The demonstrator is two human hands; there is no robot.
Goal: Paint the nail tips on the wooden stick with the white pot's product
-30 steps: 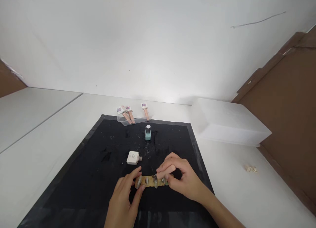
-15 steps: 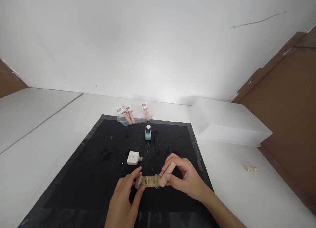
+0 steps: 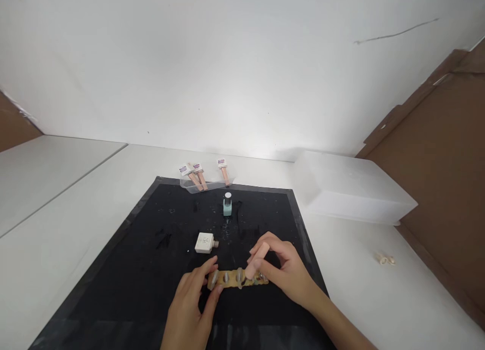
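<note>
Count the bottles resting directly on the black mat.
2: the white bottle, lying on its side beyond the left hand, and the teal bottle, standing upright farther back, near the clear tray.

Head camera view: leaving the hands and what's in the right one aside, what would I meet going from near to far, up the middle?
Yellow strip → white bottle → green bottle → clear tray → white wall.

White table (image 3: 87,208): black mat (image 3: 132,284), white box (image 3: 359,191) | mat: teal bottle (image 3: 227,207), white bottle (image 3: 203,243), yellow strip (image 3: 232,279)
</note>
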